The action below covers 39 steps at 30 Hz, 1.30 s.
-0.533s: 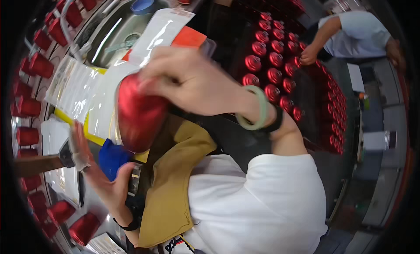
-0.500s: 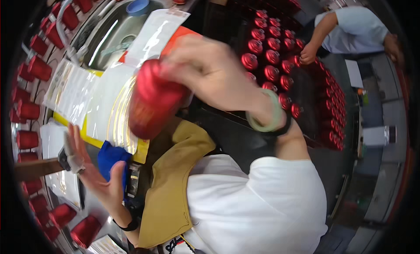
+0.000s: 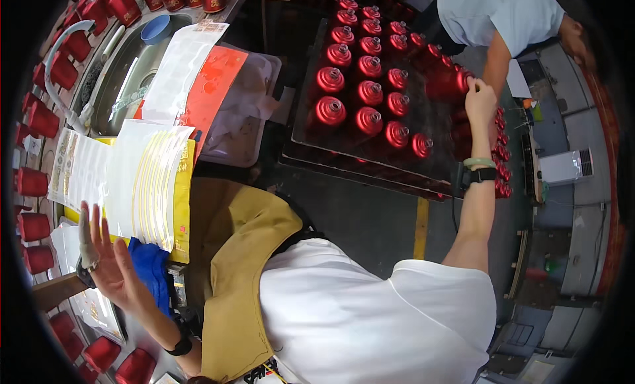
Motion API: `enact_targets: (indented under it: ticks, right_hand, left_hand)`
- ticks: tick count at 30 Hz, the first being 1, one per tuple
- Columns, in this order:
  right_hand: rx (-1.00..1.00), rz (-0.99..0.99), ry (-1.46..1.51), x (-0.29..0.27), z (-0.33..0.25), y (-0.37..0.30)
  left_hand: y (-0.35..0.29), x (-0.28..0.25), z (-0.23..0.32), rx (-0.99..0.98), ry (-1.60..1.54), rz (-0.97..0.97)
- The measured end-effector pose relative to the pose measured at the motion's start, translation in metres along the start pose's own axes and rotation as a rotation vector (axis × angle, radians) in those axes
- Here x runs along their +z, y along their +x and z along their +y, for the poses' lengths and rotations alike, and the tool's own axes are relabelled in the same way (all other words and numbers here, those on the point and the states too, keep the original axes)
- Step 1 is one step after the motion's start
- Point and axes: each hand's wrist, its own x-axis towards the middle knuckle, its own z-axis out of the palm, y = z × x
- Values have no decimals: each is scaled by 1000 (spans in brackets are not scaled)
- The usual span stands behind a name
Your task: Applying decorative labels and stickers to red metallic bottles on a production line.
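My right hand (image 3: 481, 101) is stretched out to the far right edge of a stack of black trays (image 3: 370, 167). Its fingers are closed on one end of a shiny red bottle (image 3: 447, 85); the bottle's other end is hard to make out among its neighbours. Several red bottles (image 3: 368, 121) with narrow clear necks stand upright in rows on the top tray. At the left, my left hand (image 3: 118, 275) is raised with fingers spread and nothing in it, one finger wearing a pale cover. A blue cloth (image 3: 149, 273) lies just beside that hand.
Sheets of gold-striped stickers (image 3: 149, 185) lie on a yellow board (image 3: 180, 218), near a red sheet (image 3: 213, 86). Beyond is a metal sink (image 3: 132, 73) with a blue bowl (image 3: 156, 29). Red cups (image 3: 36, 226) line the left. A co-worker's arm (image 3: 497, 61) reaches close to my right hand.
My right hand has carried the red bottle from above the sticker sheets rightward to the tray stack. The view has turned right. My left hand stays raised and open.
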Motion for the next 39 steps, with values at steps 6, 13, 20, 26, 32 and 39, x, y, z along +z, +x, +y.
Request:
enact_targets:
  ticks: [6,13,20,26,32,39]
  right_hand:
    - [212,-269,37,73,27,-61]
    - [298,-339,142,108,18,-107]
    - [139,-340,-145,48,-32,-63]
    - [-510,-124,609,-25,-268,-29]
    - [-1019,-296,1028,-90,-461,-92]
    - [-1460,-566,1435,-153,-601,-206]
  left_hand:
    - [-8,-14,-5,-172,121,119]
    - [-13,-22,-22,-162,171,143]
    - [-19,-49,-37,-184,185,184]
    - [-60,-93,-33,-269,220,381]
    - [-88,-87,-8,-243,249,584]
    - [-164,-179,13,-381,1417,1360]
